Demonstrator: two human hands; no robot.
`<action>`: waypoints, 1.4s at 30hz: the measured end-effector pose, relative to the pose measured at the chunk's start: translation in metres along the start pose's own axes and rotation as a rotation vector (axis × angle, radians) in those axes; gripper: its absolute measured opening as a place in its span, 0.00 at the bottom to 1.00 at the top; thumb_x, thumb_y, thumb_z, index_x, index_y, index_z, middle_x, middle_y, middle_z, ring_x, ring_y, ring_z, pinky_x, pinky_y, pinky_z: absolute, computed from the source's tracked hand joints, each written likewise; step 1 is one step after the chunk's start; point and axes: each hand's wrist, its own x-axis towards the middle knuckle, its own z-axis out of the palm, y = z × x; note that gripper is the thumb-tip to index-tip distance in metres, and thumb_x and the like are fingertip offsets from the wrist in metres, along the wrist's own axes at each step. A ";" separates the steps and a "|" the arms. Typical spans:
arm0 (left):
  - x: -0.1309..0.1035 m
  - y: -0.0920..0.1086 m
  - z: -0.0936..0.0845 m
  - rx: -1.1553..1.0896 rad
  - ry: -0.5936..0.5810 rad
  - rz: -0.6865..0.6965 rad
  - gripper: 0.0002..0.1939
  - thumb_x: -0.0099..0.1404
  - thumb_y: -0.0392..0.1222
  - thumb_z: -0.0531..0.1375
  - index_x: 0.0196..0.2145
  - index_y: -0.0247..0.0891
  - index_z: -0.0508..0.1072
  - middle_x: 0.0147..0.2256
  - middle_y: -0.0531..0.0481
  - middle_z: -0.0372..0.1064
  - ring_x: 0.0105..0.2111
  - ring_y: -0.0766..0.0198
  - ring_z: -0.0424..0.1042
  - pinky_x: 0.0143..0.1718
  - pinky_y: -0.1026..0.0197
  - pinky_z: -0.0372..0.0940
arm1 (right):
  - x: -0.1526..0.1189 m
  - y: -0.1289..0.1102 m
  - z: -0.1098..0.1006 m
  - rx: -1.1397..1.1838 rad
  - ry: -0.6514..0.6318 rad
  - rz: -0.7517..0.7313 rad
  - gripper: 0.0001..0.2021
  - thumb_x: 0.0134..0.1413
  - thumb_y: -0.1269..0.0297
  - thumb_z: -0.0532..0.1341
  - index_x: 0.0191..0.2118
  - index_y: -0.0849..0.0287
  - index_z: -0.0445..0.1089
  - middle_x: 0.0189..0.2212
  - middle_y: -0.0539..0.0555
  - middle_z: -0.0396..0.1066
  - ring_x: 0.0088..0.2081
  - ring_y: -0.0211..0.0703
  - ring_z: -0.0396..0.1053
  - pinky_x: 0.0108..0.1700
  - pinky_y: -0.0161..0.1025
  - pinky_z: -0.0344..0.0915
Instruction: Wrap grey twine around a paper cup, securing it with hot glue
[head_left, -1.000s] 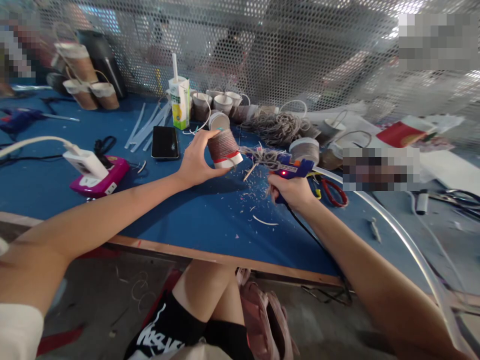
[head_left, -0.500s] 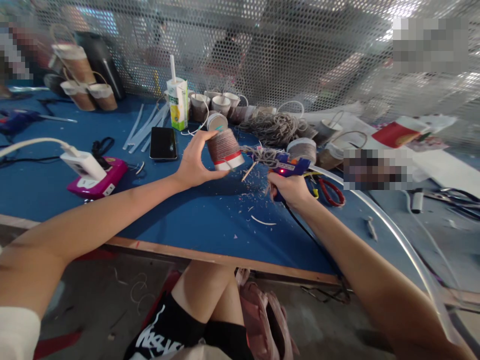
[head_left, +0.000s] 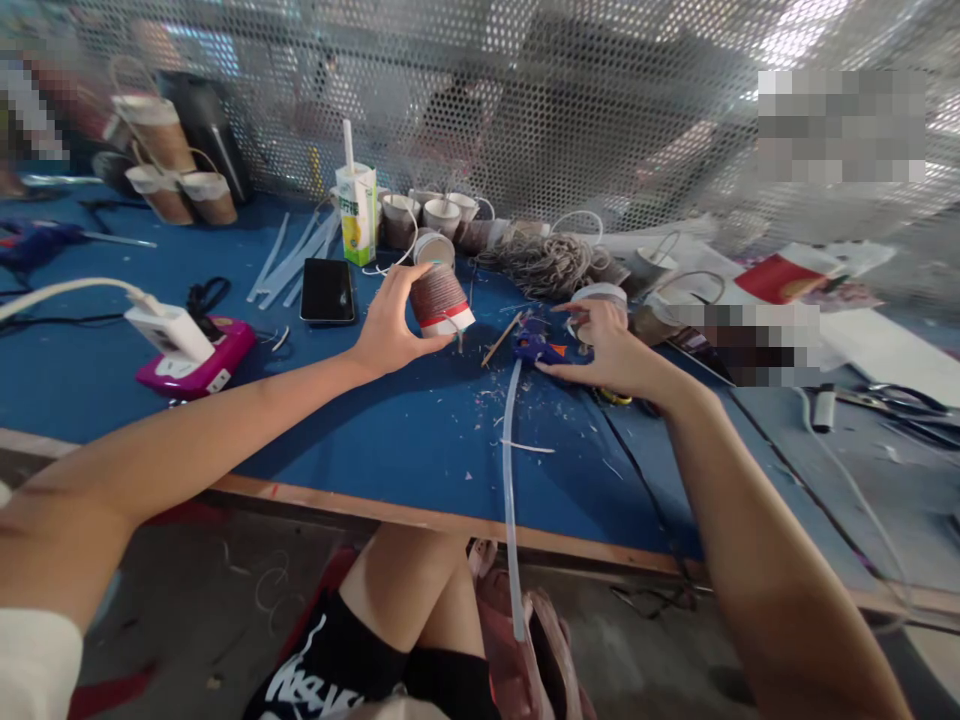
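A paper cup wrapped in brown cord [head_left: 437, 300] is tilted in my left hand [head_left: 390, 325], thumb and fingers gripping its two ends. Its white end with a red band faces down and right. My right hand [head_left: 611, 350] is open, fingers spread, beside a blue glue gun [head_left: 534, 343] that lies on the table. A long clear glue stick [head_left: 511, 480] runs from the gun past the table's front edge. Behind the right hand stands another wrapped cup [head_left: 600, 297]. A thin wooden stick [head_left: 501, 339] lies between the held cup and the gun.
Grey cord [head_left: 551, 262] lies heaped behind the hands, near several wrapped cups [head_left: 441, 215]. To the left are a phone [head_left: 328, 291], a drink carton [head_left: 357, 215], glue sticks [head_left: 300, 258] and a magenta power strip [head_left: 199, 360]. Scissors [head_left: 904, 400] lie right. A perforated metal screen [head_left: 525, 120] rises behind.
My right hand has let go of the glue gun, which now rests on the table with its glue stick pointing toward me. My left hand still holds the cup, slightly lower and further left.
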 end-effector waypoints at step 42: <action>0.000 0.002 -0.004 -0.360 -0.216 -0.054 0.39 0.52 0.67 0.62 0.54 0.39 0.64 0.50 0.39 0.69 0.49 0.53 0.72 0.48 0.51 0.70 | -0.008 -0.044 0.040 0.428 0.445 0.142 0.17 0.53 0.47 0.59 0.38 0.55 0.66 0.40 0.56 0.72 0.38 0.44 0.68 0.41 0.43 0.66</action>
